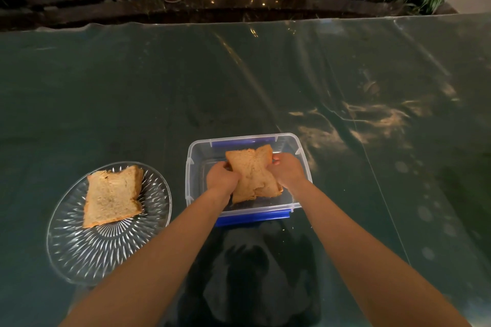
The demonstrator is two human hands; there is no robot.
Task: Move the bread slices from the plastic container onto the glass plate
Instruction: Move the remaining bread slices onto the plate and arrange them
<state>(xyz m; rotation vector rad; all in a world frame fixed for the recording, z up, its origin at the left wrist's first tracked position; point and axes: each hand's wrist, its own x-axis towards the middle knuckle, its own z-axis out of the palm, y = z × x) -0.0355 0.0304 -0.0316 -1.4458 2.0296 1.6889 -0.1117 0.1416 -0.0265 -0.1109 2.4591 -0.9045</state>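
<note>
A clear plastic container [195,148] with blue clips sits near the table's front, right of centre. Over it, a stack of brown bread slices [253,174] is squeezed at its waist between both hands. My left hand [221,176] grips the stack's left side and my right hand [288,170] grips its right side. The stack bows inward where the fingers press. To the left lies a cut-glass plate [106,249] with a pile of bread slices [113,195] resting on its far half.
The table is covered by a shiny dark green plastic sheet [159,87] with creases and glare. Beyond the far edge runs a dark stone ledge [239,5] with several potted plants. A dark reflection of a person shows on the sheet below the container.
</note>
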